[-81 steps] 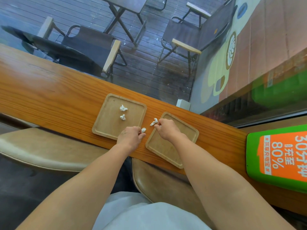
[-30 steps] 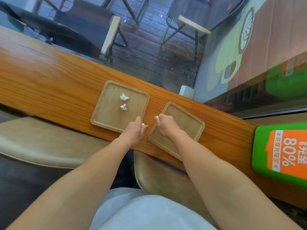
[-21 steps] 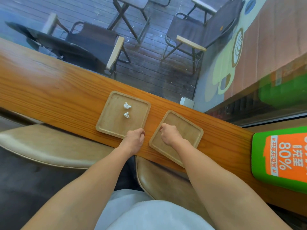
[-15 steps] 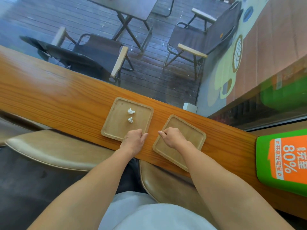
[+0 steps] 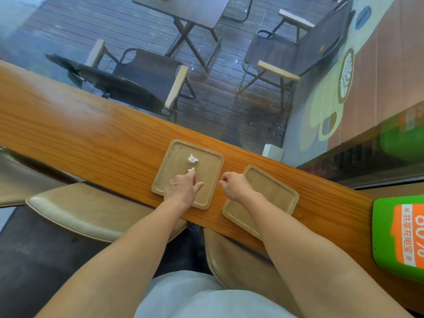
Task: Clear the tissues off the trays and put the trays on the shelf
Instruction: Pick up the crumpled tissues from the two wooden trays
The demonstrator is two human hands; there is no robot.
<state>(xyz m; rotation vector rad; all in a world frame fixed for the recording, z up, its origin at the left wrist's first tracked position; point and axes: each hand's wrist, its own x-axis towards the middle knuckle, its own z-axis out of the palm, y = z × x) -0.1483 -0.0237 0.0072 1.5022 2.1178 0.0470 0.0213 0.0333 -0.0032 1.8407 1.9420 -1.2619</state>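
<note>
We see two square wooden trays flat on the counter: left tray (image 5: 174,171) holding two crumpled white tissues (image 5: 192,159), right tray (image 5: 273,191) bare.

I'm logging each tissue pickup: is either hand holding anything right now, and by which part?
The left hand fingertips touch the nearer tissue wad at its near edge on the left tray; lifted or not, cannot tell. The right hand is curled shut; contents hidden.

bright, even daylight comes in from the window on the far side. the counter (image 5: 96,134) carries a pale sheen along its left stretch, and the glass shows hazy reflections at far left. shadows are soft and short. the wide lens bends the counter edge, and the green sign (image 5: 399,237) at right is slightly blurred.
</note>
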